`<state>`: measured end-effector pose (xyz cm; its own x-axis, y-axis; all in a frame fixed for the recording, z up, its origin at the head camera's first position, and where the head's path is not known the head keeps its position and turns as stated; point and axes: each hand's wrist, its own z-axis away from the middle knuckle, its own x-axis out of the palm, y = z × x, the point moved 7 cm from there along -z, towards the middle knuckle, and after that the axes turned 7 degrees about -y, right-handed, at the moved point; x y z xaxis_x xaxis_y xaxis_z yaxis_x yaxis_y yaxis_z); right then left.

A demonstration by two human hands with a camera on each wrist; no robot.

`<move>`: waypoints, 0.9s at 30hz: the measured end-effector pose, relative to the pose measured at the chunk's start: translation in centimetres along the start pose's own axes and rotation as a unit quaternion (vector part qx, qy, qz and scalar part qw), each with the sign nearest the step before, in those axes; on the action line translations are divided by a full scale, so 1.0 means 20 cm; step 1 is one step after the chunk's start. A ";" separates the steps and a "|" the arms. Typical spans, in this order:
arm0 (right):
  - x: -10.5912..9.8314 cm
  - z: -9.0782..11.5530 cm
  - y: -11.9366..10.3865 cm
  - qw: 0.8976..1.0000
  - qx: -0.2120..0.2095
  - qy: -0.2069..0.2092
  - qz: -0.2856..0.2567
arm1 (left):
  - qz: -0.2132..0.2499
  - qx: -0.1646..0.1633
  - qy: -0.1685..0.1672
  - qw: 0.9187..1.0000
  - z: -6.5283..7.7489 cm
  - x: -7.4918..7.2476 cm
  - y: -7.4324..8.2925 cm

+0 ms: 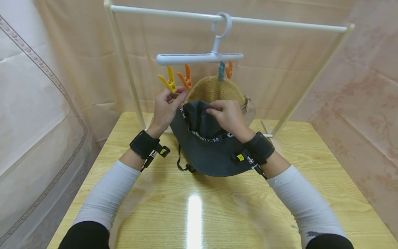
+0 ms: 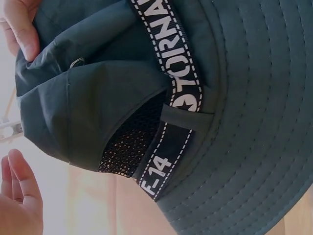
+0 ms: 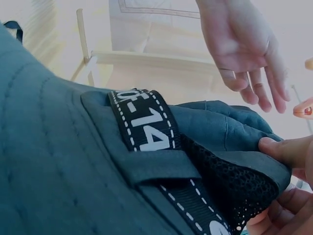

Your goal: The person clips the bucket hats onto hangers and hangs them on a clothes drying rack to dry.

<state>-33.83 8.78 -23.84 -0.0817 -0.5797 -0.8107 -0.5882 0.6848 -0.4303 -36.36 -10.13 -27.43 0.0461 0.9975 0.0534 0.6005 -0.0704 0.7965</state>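
A dark green-grey bucket hat (image 1: 214, 155) with a black lettered band hangs over the table, its wide brim toward me. My right hand (image 1: 228, 116) pinches the top of its crown; in the right wrist view, thumb and fingers (image 3: 288, 152) grip the fabric beside the mesh panel. My left hand (image 1: 168, 105) is beside the hat, fingers loosely extended and holding nothing, just below a yellow clothespin (image 1: 171, 83) and an orange clothespin (image 1: 186, 79). In the left wrist view, a gap shows between the left hand (image 2: 19, 191) and the crown.
A white hanger (image 1: 199, 58) hooks over the rack's rail (image 1: 280, 23). Behind the dark hat, a tan woven hat (image 1: 214, 88) hangs below a teal clothespin (image 1: 221, 72) and another orange clothespin (image 1: 229, 70). The rack stands on a wooden table (image 1: 161, 214), with curtains around it.
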 end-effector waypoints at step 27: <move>-0.03 -0.08 -0.07 1.000 -0.002 -0.007 0.030 | 0.094 -0.040 -0.098 0.990 -0.09 0.01 0.02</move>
<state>-34.18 7.56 -22.10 -0.1068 -0.5311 -0.8405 -0.5864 0.7163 -0.3781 -37.51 -9.92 -26.09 0.3090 0.9464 0.0937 0.5026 -0.2462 0.8287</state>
